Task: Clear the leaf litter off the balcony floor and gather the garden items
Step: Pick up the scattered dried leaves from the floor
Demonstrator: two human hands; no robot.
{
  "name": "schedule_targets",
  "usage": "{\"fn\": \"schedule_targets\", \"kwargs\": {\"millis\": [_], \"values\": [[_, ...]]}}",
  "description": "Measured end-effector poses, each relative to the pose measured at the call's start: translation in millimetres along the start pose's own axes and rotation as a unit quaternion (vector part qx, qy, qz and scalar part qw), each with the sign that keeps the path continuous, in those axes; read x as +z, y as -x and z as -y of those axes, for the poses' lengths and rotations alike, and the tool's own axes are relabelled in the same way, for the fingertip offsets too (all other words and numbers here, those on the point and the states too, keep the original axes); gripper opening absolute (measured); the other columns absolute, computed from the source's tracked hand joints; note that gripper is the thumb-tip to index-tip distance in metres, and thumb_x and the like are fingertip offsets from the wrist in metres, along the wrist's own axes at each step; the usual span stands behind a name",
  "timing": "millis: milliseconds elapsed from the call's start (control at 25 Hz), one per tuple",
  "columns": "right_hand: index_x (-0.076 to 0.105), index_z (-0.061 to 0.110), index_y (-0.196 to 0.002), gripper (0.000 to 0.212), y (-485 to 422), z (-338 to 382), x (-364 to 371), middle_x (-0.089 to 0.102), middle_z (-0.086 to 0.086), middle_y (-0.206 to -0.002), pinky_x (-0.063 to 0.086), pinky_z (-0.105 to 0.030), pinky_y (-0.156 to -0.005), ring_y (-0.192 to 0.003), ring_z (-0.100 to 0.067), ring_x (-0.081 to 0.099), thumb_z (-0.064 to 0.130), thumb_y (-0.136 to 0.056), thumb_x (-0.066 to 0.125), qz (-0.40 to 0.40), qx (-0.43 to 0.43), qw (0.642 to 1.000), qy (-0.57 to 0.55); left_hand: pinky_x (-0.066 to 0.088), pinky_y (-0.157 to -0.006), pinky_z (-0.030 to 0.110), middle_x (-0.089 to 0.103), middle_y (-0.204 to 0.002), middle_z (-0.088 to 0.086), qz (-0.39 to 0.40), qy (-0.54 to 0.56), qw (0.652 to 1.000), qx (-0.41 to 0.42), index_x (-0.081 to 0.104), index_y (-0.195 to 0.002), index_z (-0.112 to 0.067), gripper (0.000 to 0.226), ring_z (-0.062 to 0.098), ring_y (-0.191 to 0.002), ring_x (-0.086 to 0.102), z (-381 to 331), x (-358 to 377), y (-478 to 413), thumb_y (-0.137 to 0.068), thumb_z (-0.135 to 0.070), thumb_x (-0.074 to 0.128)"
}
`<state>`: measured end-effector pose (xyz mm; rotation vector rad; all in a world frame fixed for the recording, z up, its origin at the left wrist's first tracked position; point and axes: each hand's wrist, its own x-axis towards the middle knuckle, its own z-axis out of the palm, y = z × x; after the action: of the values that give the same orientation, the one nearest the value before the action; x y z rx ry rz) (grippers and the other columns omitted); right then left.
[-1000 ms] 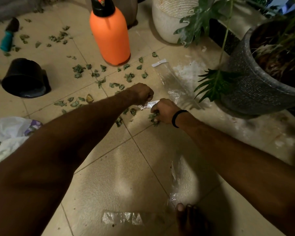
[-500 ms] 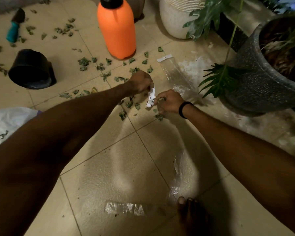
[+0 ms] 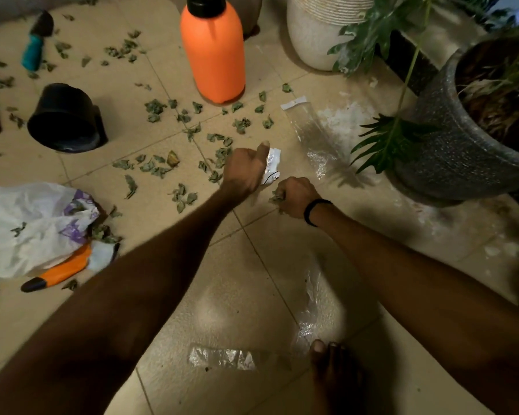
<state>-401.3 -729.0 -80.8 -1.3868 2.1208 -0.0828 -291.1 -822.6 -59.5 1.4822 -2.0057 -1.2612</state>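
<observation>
The beige tiled balcony floor (image 3: pixel 228 295) filled most of the frame. A grey textured planter (image 3: pixel 450 151) stood at the right edge, with green fronds hanging over its rim. A crumpled white plastic bag with purple print (image 3: pixel 33 229) lay at the lower left, with a few leaves on and beside it, and an orange-handled tool (image 3: pixel 60 272) protruded from beneath it. An orange plastic spray bottle with a black cap (image 3: pixel 212 55) stood upright at the top centre, and a cream ribbed pot (image 3: pixel 315 34) stood to its right. A black plastic pot (image 3: pixel 63 118) lay on its side at the left. A clear plastic sleeve (image 3: pixel 309 130) lay flat between the bottle and the planter.

At the centre of the frame, the left hand (image 3: pixel 246 169) was curled with the thumb raised, and a small white crumpled packet (image 3: pixel 271 164) was grasped in it. The right hand (image 3: pixel 297 196), just below and to the right, was clenched around a clump of dried green leaves (image 3: pixel 277 199). Further dried leaves were scattered across the tiles from the centre to the upper left. A teal-handled trowel (image 3: pixel 35 46) lay at the upper left.
</observation>
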Motion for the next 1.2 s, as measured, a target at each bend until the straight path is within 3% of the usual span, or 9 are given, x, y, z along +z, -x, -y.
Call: {"fn": "schedule_targets", "kwargs": {"millis": [80,160,280,400,560,720,840,1000,1200], "values": [[0.067,0.018,-0.077,0.011,-2,-5,-13,0.071,-0.009,-0.097,0.047,-0.027,-0.076,-0.097,-0.027,0.064,0.02,-0.076,0.078,-0.012,0.035,0.998,-0.057,0.035,-0.051,0.031,0.051,-0.058,0.002,-0.02,-0.039,0.996,0.076,0.053,-0.066,-0.015,0.049,0.016,-0.052,0.049,25,12,33,-0.105,-0.041,0.04],[0.069,0.019,-0.073,0.013,-1,-15,-21,0.072,-0.006,-0.092,0.045,-0.023,-0.072,-0.094,-0.023,0.065,0.016,-0.072,0.081,-0.04,0.061,0.993,-0.096,0.043,-0.059,0.032,0.055,-0.073,0.0,0.006,-0.089,0.988,0.123,0.057,-0.086,-0.014,0.035,0.011,-0.062,0.05,54,23,53,-0.108,-0.033,0.036],[0.076,0.01,-0.096,0.019,1,-25,-22,0.072,-0.011,-0.102,0.053,-0.029,-0.086,-0.103,-0.028,0.064,0.005,-0.078,0.075,-0.067,0.054,0.996,-0.033,0.052,-0.088,0.034,0.064,-0.108,0.006,0.051,-0.16,0.982,0.082,0.055,-0.128,-0.013,0.035,0.017,-0.097,0.06,73,37,67,-0.105,-0.038,0.044],[0.072,0.014,-0.104,0.025,-3,-30,-13,0.068,-0.015,-0.109,0.049,-0.031,-0.09,-0.108,-0.033,0.06,0.008,-0.079,0.069,-0.039,0.035,0.999,0.015,0.043,-0.09,0.036,0.057,-0.123,0.01,0.063,-0.201,0.975,0.075,0.037,-0.149,-0.017,0.058,0.025,-0.111,0.053,65,49,65,-0.102,-0.05,0.045],[0.058,0.02,-0.121,0.042,-2,-35,-7,0.053,-0.016,-0.119,0.046,-0.032,-0.093,-0.111,-0.033,0.053,0.022,-0.08,0.068,-0.002,0.019,0.999,0.03,0.046,-0.091,0.04,0.055,-0.12,0.013,0.075,-0.243,0.964,0.075,0.043,-0.144,-0.021,0.048,0.028,-0.107,0.052,52,56,55,-0.103,-0.046,0.043],[0.053,0.024,-0.132,0.053,3,-36,-3,0.043,-0.014,-0.122,0.047,-0.036,-0.097,-0.107,-0.033,0.054,0.024,-0.083,0.073,-0.006,-0.053,0.998,0.04,0.043,-0.079,0.035,0.054,-0.1,0.009,0.05,-0.225,0.968,0.1,0.056,-0.114,-0.013,0.024,0.026,-0.093,0.051,47,59,56,-0.104,-0.029,0.042],[0.064,0.022,-0.124,0.038,4,-37,4,0.049,-0.01,-0.113,0.047,-0.032,-0.09,-0.102,-0.031,0.057,0.02,-0.086,0.071,-0.018,-0.093,0.994,0.058,0.04,-0.071,0.036,0.053,-0.093,0.009,0.024,-0.168,0.979,0.111,0.053,-0.098,-0.011,0.017,0.024,-0.084,0.048,49,57,57,-0.102,-0.023,0.042],[0.073,0.014,-0.11,0.022,4,-32,11,0.06,-0.011,-0.107,0.048,-0.033,-0.085,-0.097,-0.029,0.06,0.019,-0.094,0.059,-0.064,-0.121,0.988,0.074,0.048,-0.065,0.043,0.054,-0.083,0.007,-0.064,-0.02,0.992,0.111,0.05,-0.097,-0.009,0.018,0.021,-0.073,0.052,67,48,64,-0.1,-0.023,0.039],[0.078,0.016,-0.098,0.018,-2,-5,-17,0.075,-0.002,-0.097,0.05,-0.025,-0.085,-0.092,-0.016,0.066,0.021,-0.083,0.069,-0.114,-0.054,0.982,-0.138,0.042,-0.069,0.021,0.058,-0.095,0.001,-0.131,0.019,0.988,0.084,0.055,-0.104,-0.009,0.032,0.012,-0.083,0.053,74,27,56,-0.094,-0.029,0.032]]}}
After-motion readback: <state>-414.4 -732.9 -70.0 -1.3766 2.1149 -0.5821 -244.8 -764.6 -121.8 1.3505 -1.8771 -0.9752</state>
